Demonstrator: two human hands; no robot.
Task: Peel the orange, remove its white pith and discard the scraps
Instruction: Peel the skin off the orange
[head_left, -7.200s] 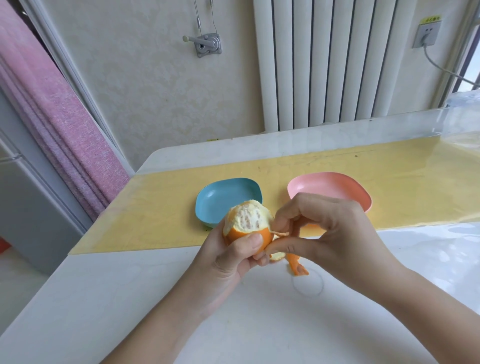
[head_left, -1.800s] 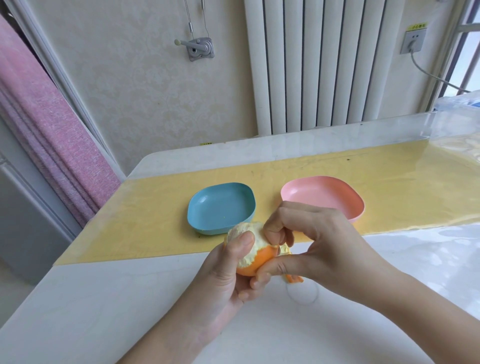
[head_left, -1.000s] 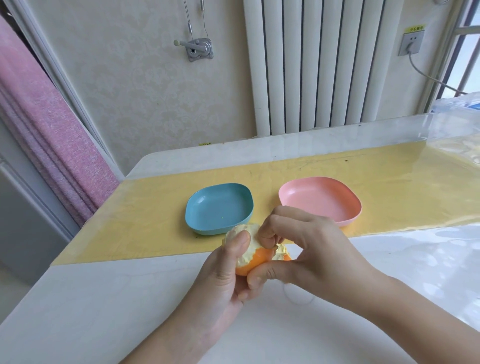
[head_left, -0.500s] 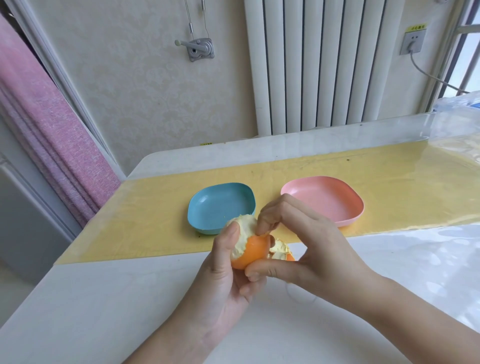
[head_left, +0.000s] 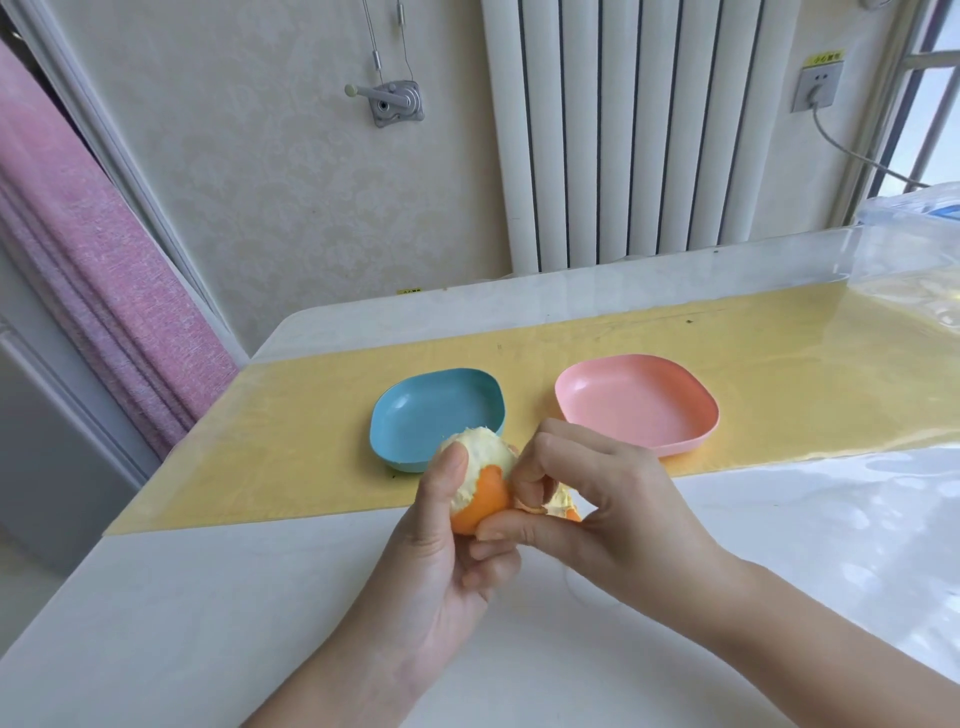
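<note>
The left hand (head_left: 441, 551) grips the orange (head_left: 483, 488) above the white surface (head_left: 208, 597), at the near edge of the yellow mat (head_left: 311, 431). Its thumb lies over the bared, pith-covered top and its fingers curl underneath. At the fruit's 3 o'clock, the right hand (head_left: 608, 509) pinches a loosened flap of peel (head_left: 558, 506) between thumb and curled fingers.

The job now is probably stripping the rind off the lower half. The flap is best drawn low and around the fruit, close to the skin, rather than straight outward, so it comes away in 1 long piece instead of snapping. The left hand should turn the orange toward the pull and grip lightly, since a hard squeeze would burst the segments. The thick pith on top will need picking off afterwards.

The left palm and fingers hide the fruit's underside and far side, so how much rind is left cannot be told. Nor can it be told whether the flap is attached at its root, as the right hand covers that spot. The blue dish (head_left: 436, 415) at 11 o'clock and the pink dish (head_left: 636, 405) at 1 o'clock show nothing inside; which takes scraps is unclear. A clear plastic item (head_left: 914, 208) is cut off at the frame's 2 o'clock edge.
</note>
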